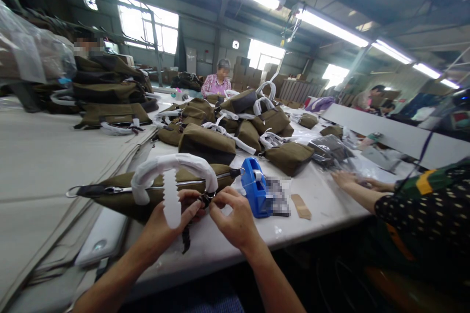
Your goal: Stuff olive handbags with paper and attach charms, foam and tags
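Observation:
An olive handbag (121,205) lies in front of me on the table, its silver zipper (183,182) running along the top. White wrapping covers its arched handle (176,159), and a white toothed strip (171,195) hangs over my left wrist. My left hand (183,210) is closed round a dark strap (186,238) beside a metal ring at the handle's base. The strap's end dangles below my fingers. From the other side my right hand (233,215) pinches at the dark piece by that ring; my fingertips hide exactly what they grip.
A blue tape dispenser (253,188) stands just right of the bag, near a tan paper piece (301,206). Several olive bags (207,142) are heaped behind, more stacked at left (110,112). At right, a co-worker's hands (347,179) touch clear plastic. Another person (216,83) sits across the table.

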`<action>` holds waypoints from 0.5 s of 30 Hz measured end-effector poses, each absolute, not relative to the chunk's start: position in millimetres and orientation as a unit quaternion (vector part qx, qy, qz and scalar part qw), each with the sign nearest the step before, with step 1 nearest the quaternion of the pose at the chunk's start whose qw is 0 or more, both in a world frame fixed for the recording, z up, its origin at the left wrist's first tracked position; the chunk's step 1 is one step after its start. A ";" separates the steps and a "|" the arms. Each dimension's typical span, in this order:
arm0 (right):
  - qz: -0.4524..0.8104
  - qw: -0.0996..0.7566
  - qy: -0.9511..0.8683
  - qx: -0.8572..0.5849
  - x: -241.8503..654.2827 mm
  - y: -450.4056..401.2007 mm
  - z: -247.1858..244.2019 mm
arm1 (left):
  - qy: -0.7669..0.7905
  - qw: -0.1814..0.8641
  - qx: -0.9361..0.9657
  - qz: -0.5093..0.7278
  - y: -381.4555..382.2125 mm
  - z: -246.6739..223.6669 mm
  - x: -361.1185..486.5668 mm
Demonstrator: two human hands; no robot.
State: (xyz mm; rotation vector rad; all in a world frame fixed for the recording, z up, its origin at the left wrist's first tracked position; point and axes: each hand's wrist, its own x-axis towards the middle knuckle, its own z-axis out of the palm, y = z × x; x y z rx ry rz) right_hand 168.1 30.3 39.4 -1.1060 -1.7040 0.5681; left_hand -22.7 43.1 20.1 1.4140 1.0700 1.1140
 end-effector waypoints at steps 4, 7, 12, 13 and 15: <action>0.231 0.507 -0.698 -0.450 166.2 31.6 37.0 | 0.434 0.524 0.587 0.439 44.6 13.3 -23.3; 0.231 0.514 -0.695 -0.446 163.3 33.3 33.8 | 0.431 0.498 0.616 0.433 45.3 5.4 -23.6; 0.227 0.521 -0.689 -0.450 162.3 34.5 27.6 | 0.446 0.430 0.664 0.419 47.6 5.6 -26.7; 0.225 0.522 -0.691 -0.447 162.7 34.5 26.4 | 0.451 0.430 0.656 0.425 48.4 7.8 -27.1; 0.217 0.520 -0.698 -0.442 163.7 34.6 24.3 | 0.462 0.444 0.631 0.437 50.3 12.8 -26.8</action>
